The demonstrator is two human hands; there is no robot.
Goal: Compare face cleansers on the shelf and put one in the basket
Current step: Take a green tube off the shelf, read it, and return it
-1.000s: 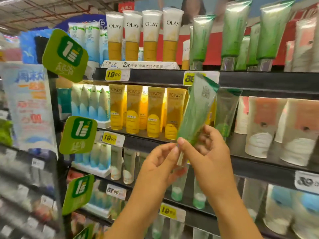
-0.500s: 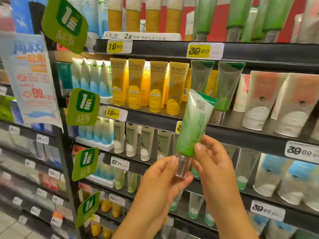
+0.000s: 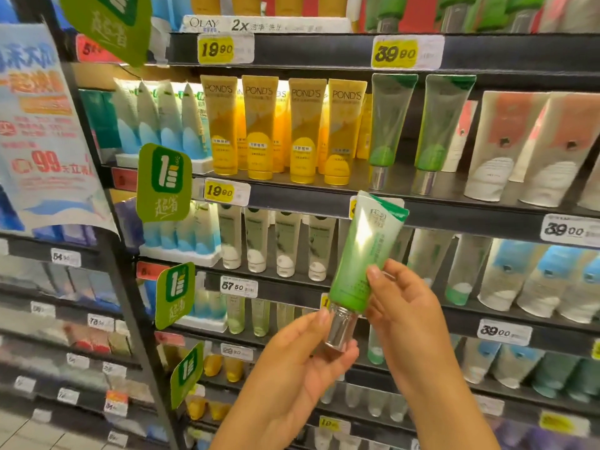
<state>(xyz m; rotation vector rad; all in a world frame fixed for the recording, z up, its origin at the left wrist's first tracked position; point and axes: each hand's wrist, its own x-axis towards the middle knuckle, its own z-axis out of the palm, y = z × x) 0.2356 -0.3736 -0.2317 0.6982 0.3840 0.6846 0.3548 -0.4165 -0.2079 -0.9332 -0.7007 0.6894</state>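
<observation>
A green cleanser tube with a silver cap is held cap-down in front of the shelves, tilted to the right. My right hand grips the tube's lower body with thumb and fingers. My left hand pinches the silver cap from the left and below. Two matching green tubes stand on the shelf above, beside a row of yellow Pond's tubes. No basket is in view.
Black shelves carry rows of tubes: white ones below, white-and-coral ones at right, blue-white ones at left. Green promo tags stick out from the upright. A paper poster hangs at left.
The view has tilted down, so the shelves sit higher in frame. Both hands brought the green tube lower and nearer; the left hand now holds the cap.
</observation>
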